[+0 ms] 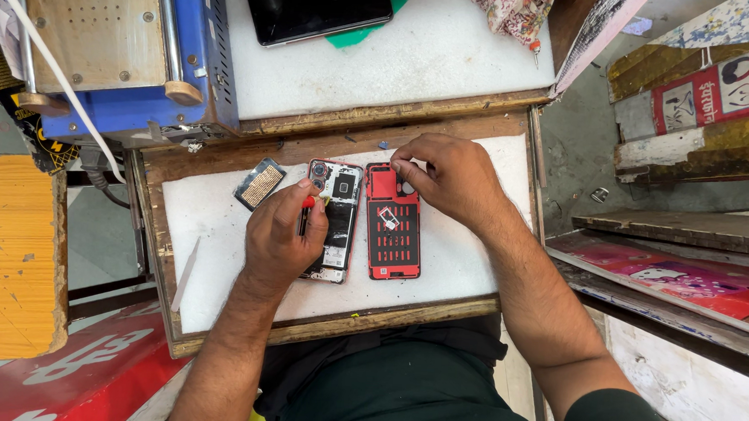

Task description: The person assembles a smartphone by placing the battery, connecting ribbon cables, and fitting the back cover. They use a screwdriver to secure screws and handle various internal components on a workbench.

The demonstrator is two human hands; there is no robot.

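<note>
An opened phone body with bare circuitry lies on a white work board. Right beside it rests its red back cover, inner side up. My left hand grips a small screwdriver with a red cap, held upright at the left edge of the phone. My right hand rests on the top end of the red cover, with the fingertips at its camera cut-out.
A small rectangular part with a gold mesh face lies left of the phone. A blue machine with a white cable stands at the back left. A black phone lies on the far white surface. A floor gap opens to the right.
</note>
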